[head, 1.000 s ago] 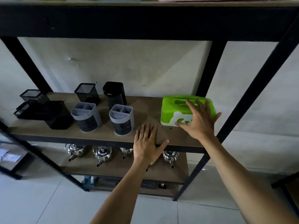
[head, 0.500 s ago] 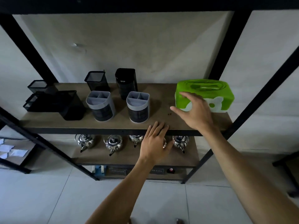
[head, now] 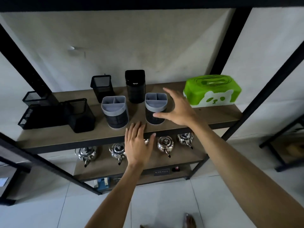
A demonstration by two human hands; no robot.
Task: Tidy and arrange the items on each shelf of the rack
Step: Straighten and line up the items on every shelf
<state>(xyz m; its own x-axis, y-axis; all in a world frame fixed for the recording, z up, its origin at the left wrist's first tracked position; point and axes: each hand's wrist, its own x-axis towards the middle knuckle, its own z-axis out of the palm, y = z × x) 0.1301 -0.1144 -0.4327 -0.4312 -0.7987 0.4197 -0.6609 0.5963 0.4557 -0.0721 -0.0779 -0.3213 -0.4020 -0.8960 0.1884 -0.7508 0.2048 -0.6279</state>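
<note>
On the middle shelf (head: 213, 116), the spread right hand (head: 178, 109) reaches for a grey holder (head: 155, 109), grasping nothing; left hand (head: 137, 143) rests flat on the edge. Next: grip and align it.

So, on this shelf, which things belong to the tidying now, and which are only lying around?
In the job:
right hand, open beside the grey-rimmed holder
second grey-rimmed holder
green tissue box
left hand, on the shelf edge

Only around:
metal teapots on the shelf below
papers on the floor
</note>
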